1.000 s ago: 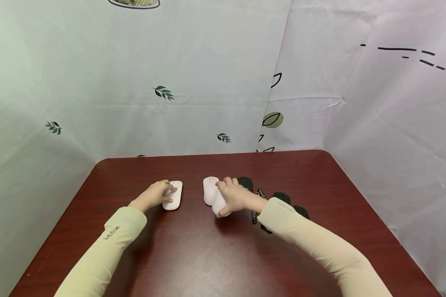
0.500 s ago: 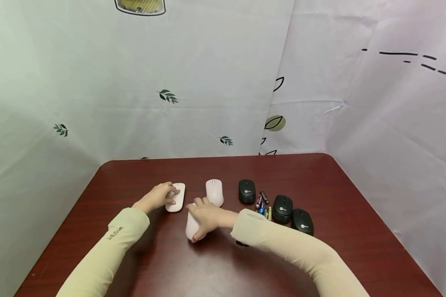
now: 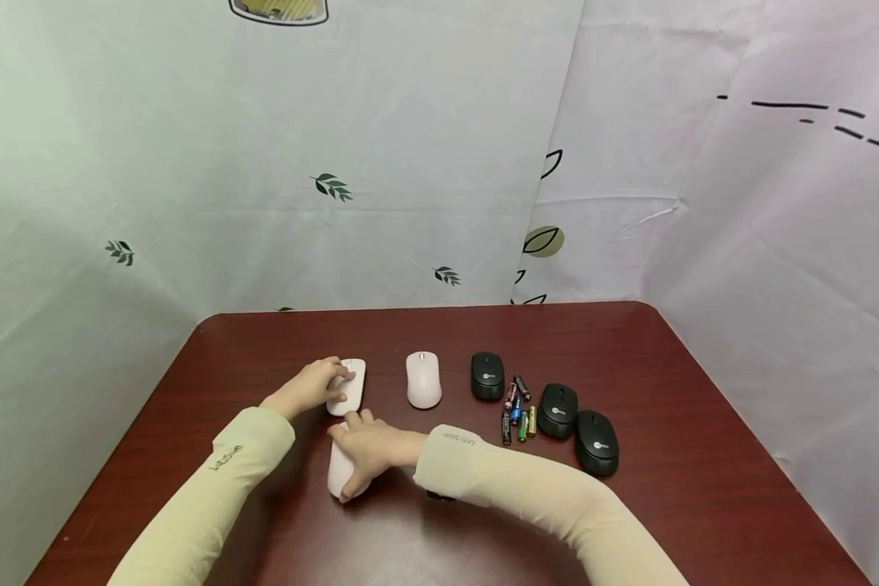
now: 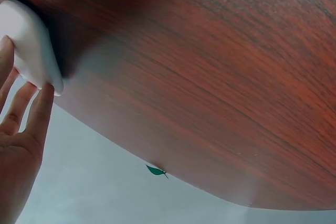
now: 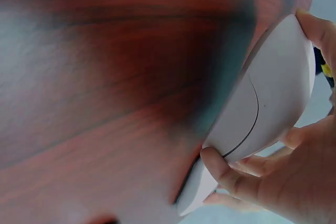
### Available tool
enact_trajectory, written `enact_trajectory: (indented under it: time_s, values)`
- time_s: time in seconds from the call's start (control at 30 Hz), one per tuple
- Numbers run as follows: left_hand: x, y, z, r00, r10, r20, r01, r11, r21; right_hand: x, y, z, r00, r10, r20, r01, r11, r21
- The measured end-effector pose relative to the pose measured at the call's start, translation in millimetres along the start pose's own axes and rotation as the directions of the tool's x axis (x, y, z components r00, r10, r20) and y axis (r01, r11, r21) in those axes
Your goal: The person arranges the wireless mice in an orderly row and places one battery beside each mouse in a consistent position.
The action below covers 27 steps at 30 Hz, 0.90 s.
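Note:
My left hand [image 3: 310, 391] grips a flat white computer mouse [image 3: 355, 378] on the left part of the table; in the left wrist view, fingertips lie along the edge of this white mouse [image 4: 29, 45]. Just in front of it, my right hand [image 3: 372, 448] holds a pale pinkish-white mouse [image 3: 338, 473], with thumb and fingers on opposite sides. The right wrist view shows the curved seam of this pinkish-white mouse [image 5: 273, 82] and its shadow on the wood. Part of each mouse is hidden under the hand.
Another pale mouse [image 3: 423, 380] lies farther back. To the right, a black mouse [image 3: 487, 376] is near several small batteries [image 3: 516, 409]; two more, a black mouse [image 3: 557, 411] and a black mouse [image 3: 596, 443], sit side by side. A patterned white curtain [image 3: 410, 163] hangs behind the table.
My right hand has carried the pinkish-white mouse left and nearer the front edge, away from the other pale mouse to beside the left-hand mouse. My left hand stays in place.

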State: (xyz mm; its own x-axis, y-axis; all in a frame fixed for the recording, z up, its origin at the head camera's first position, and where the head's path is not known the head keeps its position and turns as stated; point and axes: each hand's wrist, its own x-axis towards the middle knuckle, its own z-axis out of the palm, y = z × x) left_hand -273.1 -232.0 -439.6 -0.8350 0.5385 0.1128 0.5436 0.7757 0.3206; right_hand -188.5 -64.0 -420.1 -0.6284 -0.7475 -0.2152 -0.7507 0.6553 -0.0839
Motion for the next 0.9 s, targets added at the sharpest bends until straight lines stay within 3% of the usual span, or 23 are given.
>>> enact_trajectory:
  time_s: [0.37, 0.7, 0.9]
  values:
    - [1.4, 4.8, -2.9, 0.998, -0.059, 0.038, 0.059, 0.998, -0.022, 7, -16, 5.2, 1.0, 0.03, 0.0, -0.03, 0.999, -0.03]
    - [4.0, 3.1, -3.2, 0.999, -0.042, 0.021, 0.043, 0.999, -0.011, 9, -20, 5.7, 0.998, 0.068, -0.004, -0.069, 0.996, -0.054]
    - [4.0, 1.9, -0.9, 0.997, -0.063, 0.045, 0.064, 0.998, -0.022, 8, -23, 9.4, 0.997, 0.071, -0.006, -0.071, 0.992, -0.1]
